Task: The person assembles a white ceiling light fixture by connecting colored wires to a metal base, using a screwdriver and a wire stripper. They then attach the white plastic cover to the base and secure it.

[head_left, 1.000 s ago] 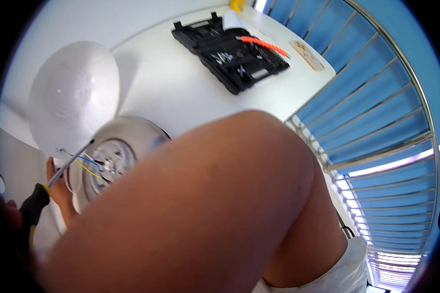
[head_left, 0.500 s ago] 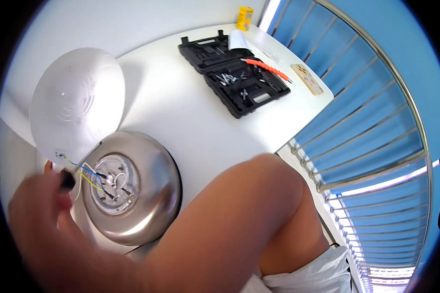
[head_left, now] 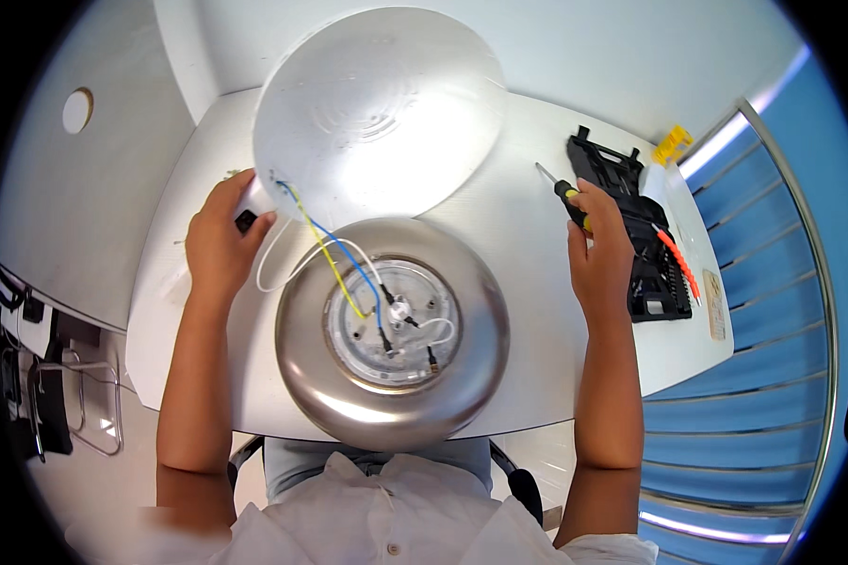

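Observation:
My left hand is closed at the lower left edge of a round silvery lamp plate, which stands tilted up. A small white block with a black end shows between its thumb and fingers; whether it is fixed to the plate I cannot tell. Yellow, blue and white wires run from the plate to the round brushed-metal lamp base, lying at the table's near edge with its wired middle facing up. My right hand grips a screwdriver with a black and yellow handle, its shank pointing up and left.
An open black tool case lies right of my right hand, with an orange flexible shaft on it. Behind stands a yellow box. A patterned card lies at the white table's right edge, near a metal railing.
My view has swung left and straightened. My right hand has moved with the screwdriver from the wires beside the plate to the right, near the tool case. The left hand stays at the plate's edge.

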{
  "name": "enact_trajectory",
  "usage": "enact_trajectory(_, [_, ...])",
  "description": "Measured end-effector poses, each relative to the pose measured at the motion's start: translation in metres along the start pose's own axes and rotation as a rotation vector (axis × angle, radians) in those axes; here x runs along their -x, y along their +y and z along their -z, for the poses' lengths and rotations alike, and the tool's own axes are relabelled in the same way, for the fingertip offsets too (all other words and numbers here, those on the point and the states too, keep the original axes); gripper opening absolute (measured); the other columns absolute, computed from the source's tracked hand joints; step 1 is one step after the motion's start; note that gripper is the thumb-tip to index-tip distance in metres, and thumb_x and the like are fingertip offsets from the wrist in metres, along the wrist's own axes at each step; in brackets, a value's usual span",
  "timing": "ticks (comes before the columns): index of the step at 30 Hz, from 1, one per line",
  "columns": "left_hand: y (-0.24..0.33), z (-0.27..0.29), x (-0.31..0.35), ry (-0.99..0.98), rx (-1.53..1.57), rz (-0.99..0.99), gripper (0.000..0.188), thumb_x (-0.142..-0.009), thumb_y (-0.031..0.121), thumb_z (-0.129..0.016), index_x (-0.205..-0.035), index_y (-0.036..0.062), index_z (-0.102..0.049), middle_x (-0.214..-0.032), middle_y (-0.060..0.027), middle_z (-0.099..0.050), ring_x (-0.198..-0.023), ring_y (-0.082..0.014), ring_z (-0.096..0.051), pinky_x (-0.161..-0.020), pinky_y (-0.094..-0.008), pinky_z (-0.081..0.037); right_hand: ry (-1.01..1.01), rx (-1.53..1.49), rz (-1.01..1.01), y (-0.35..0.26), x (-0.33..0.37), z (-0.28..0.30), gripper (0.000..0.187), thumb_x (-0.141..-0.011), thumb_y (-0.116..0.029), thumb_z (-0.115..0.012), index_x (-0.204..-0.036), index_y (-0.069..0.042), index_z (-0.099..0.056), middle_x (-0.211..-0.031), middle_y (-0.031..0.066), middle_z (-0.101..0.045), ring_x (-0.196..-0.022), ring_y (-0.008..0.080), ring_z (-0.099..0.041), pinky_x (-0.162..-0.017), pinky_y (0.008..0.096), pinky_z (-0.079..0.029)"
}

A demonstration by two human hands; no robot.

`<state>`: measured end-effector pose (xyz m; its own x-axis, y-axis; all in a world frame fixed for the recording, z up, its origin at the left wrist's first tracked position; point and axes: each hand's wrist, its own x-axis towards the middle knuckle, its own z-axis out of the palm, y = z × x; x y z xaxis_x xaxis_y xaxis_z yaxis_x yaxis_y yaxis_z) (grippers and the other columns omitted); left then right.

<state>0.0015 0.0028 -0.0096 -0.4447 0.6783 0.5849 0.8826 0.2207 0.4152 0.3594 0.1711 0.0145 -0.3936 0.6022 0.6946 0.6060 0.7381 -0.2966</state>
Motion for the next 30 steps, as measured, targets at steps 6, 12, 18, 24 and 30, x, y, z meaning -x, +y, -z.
enact_trajectory(6, [0.013, 0.010, -0.001, -0.101, 0.022, 0.106, 0.053, -0.073, 0.011, -0.077, -0.122, 0.0069, -0.056, -0.115, -0.0130, -0.063, -0.104, -0.0303, -0.062, -0.088, -0.0356, -0.048, -0.065, 0.089, 0.138, 0.004, 0.006, -0.036, 0.035, -0.072, 0.007, -0.059, -0.100, -0.012, -0.066, -0.119, 0.0051, -0.060, -0.096, 0.0254, -0.058, -0.081, 0.0340, -0.050])
enact_trajectory(12, [0.009, 0.011, -0.001, -0.079, 0.044, 0.075, 0.049, -0.074, 0.014, -0.075, -0.120, 0.0100, -0.058, -0.112, -0.0096, -0.064, -0.098, -0.0297, -0.062, -0.083, -0.0374, -0.049, -0.334, 0.131, 0.059, -0.009, 0.017, -0.052, 0.036, -0.069, 0.005, -0.060, -0.100, -0.013, -0.066, -0.123, 0.0040, -0.055, -0.105, 0.0258, -0.053, -0.083, 0.0364, -0.051])
enact_trajectory(18, [0.013, 0.019, 0.000, -0.149, -0.003, 0.102, 0.052, -0.075, 0.013, -0.074, -0.124, 0.0120, -0.056, -0.114, -0.0084, -0.062, -0.098, -0.0298, -0.061, -0.083, -0.0381, -0.048, -0.400, 0.132, 0.045, -0.011, 0.019, -0.053, 0.040, -0.067, 0.007, -0.057, -0.100, -0.012, -0.067, -0.125, 0.0056, -0.054, -0.107, 0.0282, -0.052, -0.088, 0.0371, -0.048])
enact_trajectory(24, [0.013, 0.022, 0.000, -0.199, -0.005, 0.144, 0.053, -0.075, 0.012, -0.073, -0.125, 0.0131, -0.055, -0.114, -0.0084, -0.061, -0.099, -0.0297, -0.060, -0.083, -0.0380, -0.048, -0.378, 0.110, 0.082, -0.018, 0.016, -0.044, 0.041, -0.067, 0.004, -0.059, -0.103, -0.011, -0.067, -0.125, 0.0094, -0.054, -0.109, 0.0316, -0.051, -0.094, 0.0395, -0.043])
enact_trajectory(30, [0.015, 0.022, -0.001, -0.215, 0.004, 0.162, 0.053, -0.074, 0.012, -0.074, -0.124, 0.0119, -0.056, -0.114, -0.0091, -0.061, -0.099, -0.0306, -0.060, -0.083, -0.0389, -0.048, -0.421, -0.409, 0.322, -0.079, -0.002, -0.004, 0.024, -0.069, -0.002, -0.068, -0.093, -0.009, -0.069, -0.106, 0.0083, -0.060, -0.098, 0.0288, -0.052, -0.085, 0.0377, -0.043])
